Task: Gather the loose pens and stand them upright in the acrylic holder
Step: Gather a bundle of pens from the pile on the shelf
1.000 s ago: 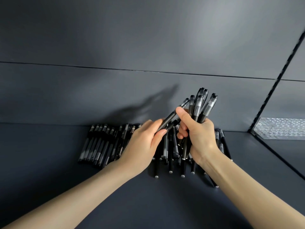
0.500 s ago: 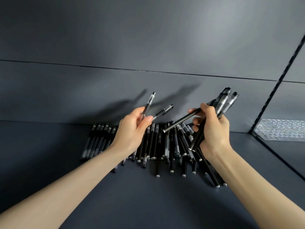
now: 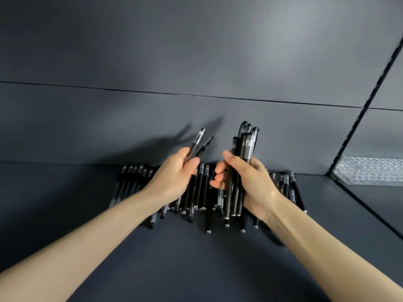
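The left hand (image 3: 174,173) pinches two pens (image 3: 197,142), caps tilted up and rightward, probably ready to pass across. Below both hands, loose pens (image 3: 202,192) lie flat, long axes running toward the person. The right hand (image 3: 250,184) grips a bundle (image 3: 246,144) near upright, caps up, likely squared for standing. Well right of it, a clear ribbed piece (image 3: 368,173) may be the holder.

The dark grey matte tabletop (image 3: 196,269) carries a loose row of black pens (image 3: 201,188) lying along its far edge, close to the back wall (image 3: 87,127). They lie roughly side by side, tidier at the left end and overlapping toward the right. Past a dark seam (image 3: 359,205) at the right lies a clear acrylic piece (image 3: 370,173) with a faceted surface.
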